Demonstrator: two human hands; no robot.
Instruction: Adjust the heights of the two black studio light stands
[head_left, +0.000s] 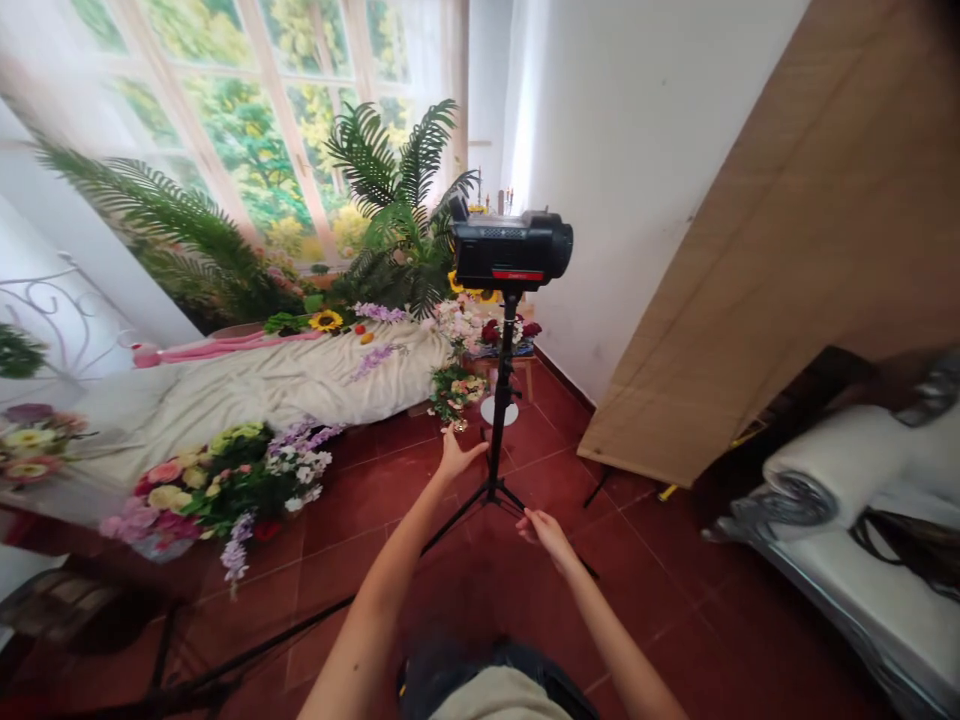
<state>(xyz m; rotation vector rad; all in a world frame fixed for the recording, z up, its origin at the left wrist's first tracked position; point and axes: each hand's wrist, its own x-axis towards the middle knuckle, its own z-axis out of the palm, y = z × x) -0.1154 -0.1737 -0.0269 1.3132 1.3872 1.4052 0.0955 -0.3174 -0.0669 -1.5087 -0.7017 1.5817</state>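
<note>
A black light stand [498, 400] rises from the red floor in front of me, its legs spread. On its top sits a black studio light [510, 250] with a red label strip on its side. My left hand [456, 456] is just left of the pole, thumb and fingers apart, with nothing held. Beside the stand's right leg is my right hand [546, 532], fingers curled close together near the leg. Whether those fingers grip the leg or something small cannot be made out.
At left, a cloth-covered bed [300, 385] has a flower arrangement [217, 480] before it. Palm fronds [397, 190] stand by the window backdrop. A brown hanging panel [720, 260] leans down at right, near white rolled material [832, 465]. Another dark stand leg [300, 625] crosses the floor lower left.
</note>
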